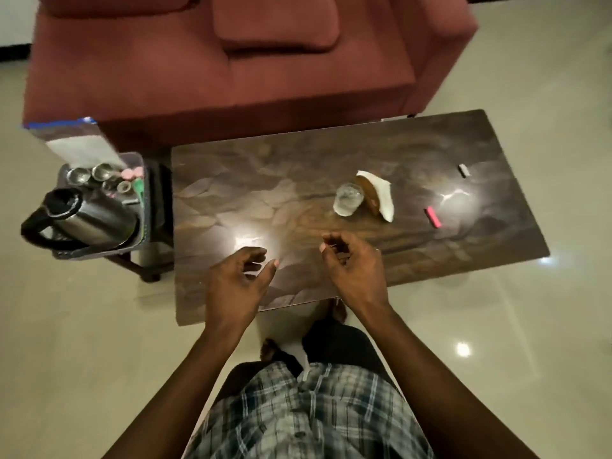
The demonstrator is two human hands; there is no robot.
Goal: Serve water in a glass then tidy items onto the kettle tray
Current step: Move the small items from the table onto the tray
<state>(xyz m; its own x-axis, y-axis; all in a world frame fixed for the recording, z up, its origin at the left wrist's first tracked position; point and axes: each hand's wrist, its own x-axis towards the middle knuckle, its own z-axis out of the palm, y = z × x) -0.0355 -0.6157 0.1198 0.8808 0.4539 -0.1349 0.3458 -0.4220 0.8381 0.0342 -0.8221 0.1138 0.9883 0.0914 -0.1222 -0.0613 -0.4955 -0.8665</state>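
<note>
**Glass served on the counter; both hands empty**

Glass (347, 199) is shown standing upright on the counter (265, 180), touching or just beside a brown-and-white object (377, 197) whose nature cannot be told. A pink item (433, 217) and a small grey item (464, 170) lie to the right of the glass, well apart from it. The kettle (89, 217) is seen far to the left of the glass, lying tilted on its tray (146, 210) among small metal cups.

The left hand (241, 276) and the right hand (354, 263) are held nearer the viewer than the glass, over the counter's near edge. Their fingers are loosely curled, and nothing is seen to be held in either.

The glass is judged to be rigid, smooth, breakable and fairly light. Whether water is in it cannot be told for certain, so it is best kept level. A hold around the mid-wall, thumb opposite fingers, is advised rather than at the rim. The pink and grey items are judged light and flat, so each would be pinched at its edges. Tidying onto the tray appears not yet begun.
</note>
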